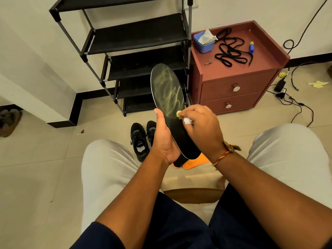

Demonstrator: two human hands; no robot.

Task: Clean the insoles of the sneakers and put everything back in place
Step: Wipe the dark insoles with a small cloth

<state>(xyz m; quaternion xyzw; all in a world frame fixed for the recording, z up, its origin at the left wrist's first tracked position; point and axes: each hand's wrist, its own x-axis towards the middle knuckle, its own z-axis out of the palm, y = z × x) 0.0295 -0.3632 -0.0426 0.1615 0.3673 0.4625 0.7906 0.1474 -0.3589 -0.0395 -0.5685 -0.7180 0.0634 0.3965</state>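
over open floor [36, 150], left hand [162, 139] grips insole [167, 87] edge, right hand [203, 126] pinches wipe [188, 121].

You look down on two sneakers [139, 141], one insole [167, 87] aloft and at least one more below, one wipe [188, 120], one rack [136, 35], one cabinet [239, 69], two drawers [215, 88], one tub [203, 46].

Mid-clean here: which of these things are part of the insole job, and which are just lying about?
Job: insole in left hand, wipe in right hand, orange-backed insole, sneakers, wipe tub, laces.
Lying about: keys, floor cables, brown shoes.
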